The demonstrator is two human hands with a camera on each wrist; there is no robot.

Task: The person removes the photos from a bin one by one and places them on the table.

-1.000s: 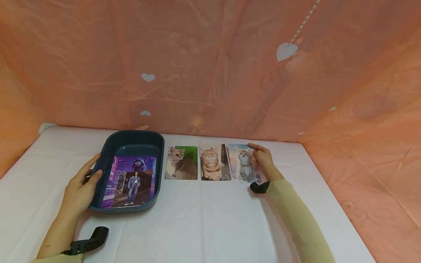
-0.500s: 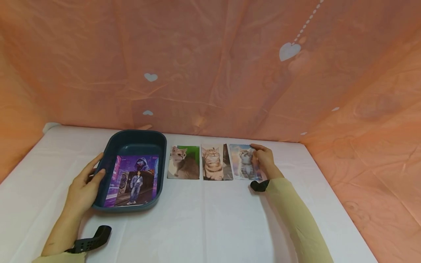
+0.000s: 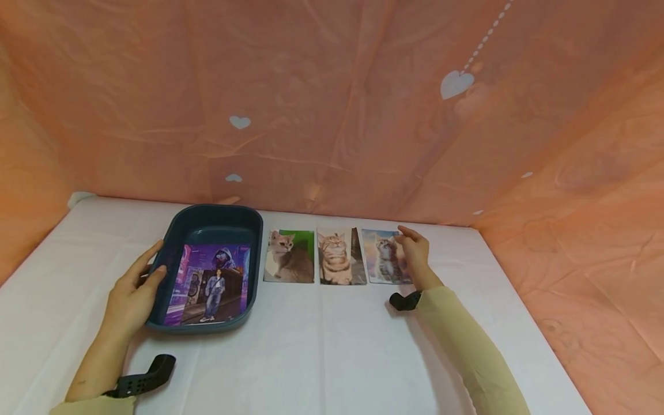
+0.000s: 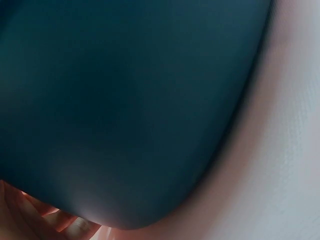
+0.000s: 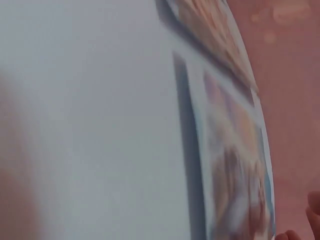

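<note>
seemingly at the placing or straightening of the kitten card [image 3: 384,253], just left of the right hand's [image 3: 417,256] fingers and partly hidden by them; cannot tell whether pinched or loose there. likely calls next for easing away without dragging it. running lengthwise far to near, kitten's head toward the fingertips, top tilted slightly left. clamped, with the left hand [image 3: 129,297], on the tray [image 3: 218,227], right of those fingers.

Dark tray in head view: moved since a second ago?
No, not noticeably: the dark tray sits about the same relative to the nearest white heart above; both shift slightly right in frame together.
</note>
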